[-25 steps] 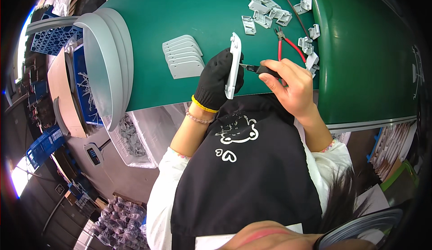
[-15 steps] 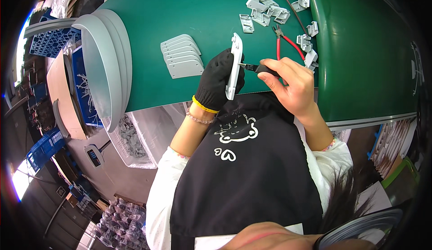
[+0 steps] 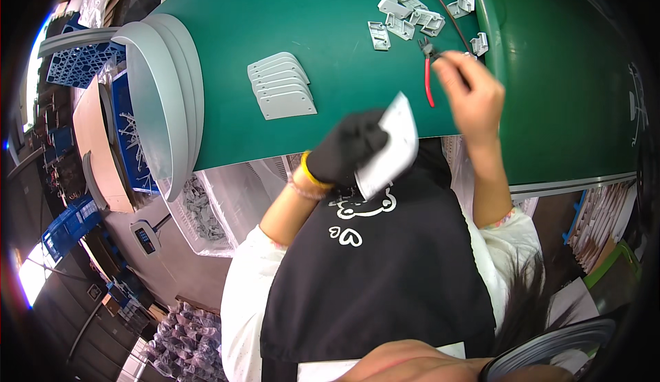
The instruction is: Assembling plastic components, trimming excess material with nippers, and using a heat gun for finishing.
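Note:
My left hand [image 3: 349, 149], in a black knitted glove with a yellow cuff, grips a light grey plastic plate [image 3: 395, 149]. The plate is tilted over the front of my black apron, its broad face showing, and is blurred by motion. My bare right hand [image 3: 476, 96] is over the table with fingers curled and thumb and forefinger close together. It is beside the red-handled cutting pliers [image 3: 428, 79] and covers one of their handles. Something dark shows at its fingertips; I cannot make out what they hold. The black-handled blade tool cannot be seen clearly.
Several flat grey plates [image 3: 283, 90] lie overlapped on the green table [image 3: 227, 117]. Small grey bracket parts [image 3: 400, 11] are heaped at the back, near a thin rod [image 3: 447, 12]. Large curved grey panels [image 3: 172, 93] stand at the left edge. A parts-filled plastic bin [image 3: 199, 220] sits below.
My left hand has moved down and toward me, turning the plate to show its broad face. My right hand has left the plate with its blade tool and moved up and right, beside the pliers.

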`<state>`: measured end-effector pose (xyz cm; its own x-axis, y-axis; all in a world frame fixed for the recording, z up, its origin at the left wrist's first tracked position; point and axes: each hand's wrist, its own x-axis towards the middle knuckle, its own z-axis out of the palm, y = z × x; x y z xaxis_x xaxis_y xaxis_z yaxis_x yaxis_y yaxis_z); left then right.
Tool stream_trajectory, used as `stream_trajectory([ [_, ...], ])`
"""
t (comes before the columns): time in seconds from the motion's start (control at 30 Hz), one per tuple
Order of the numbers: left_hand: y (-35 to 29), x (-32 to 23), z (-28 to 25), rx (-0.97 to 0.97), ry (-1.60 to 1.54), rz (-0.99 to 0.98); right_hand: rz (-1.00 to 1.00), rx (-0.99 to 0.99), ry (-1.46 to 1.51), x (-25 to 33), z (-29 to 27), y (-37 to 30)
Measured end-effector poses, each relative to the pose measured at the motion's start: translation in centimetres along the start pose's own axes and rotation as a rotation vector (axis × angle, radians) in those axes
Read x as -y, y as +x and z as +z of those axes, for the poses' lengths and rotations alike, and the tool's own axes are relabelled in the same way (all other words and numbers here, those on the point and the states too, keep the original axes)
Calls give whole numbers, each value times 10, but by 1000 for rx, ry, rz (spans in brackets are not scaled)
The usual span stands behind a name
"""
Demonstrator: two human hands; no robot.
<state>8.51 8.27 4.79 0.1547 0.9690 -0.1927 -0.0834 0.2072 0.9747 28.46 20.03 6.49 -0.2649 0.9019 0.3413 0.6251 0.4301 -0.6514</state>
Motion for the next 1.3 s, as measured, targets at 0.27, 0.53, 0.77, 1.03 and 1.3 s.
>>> stream_trajectory([
  [0.27,16,1,1,21,-867,-256,269,194,438,23,-17,-13],
  [0.53,13,-2,7,-116,412,211,238,541,888,35,11,-4],
  [0.77,10,-22,3,105,-438,-244,291,589,891,32,19,4],
  [1.03,5,-50,-3,-89,-401,-237,-144,273,376,50,-10,-4],
  [1.3,4,-51,-3,-189,-196,-209,-374,216,65,60,-19,-10],
])
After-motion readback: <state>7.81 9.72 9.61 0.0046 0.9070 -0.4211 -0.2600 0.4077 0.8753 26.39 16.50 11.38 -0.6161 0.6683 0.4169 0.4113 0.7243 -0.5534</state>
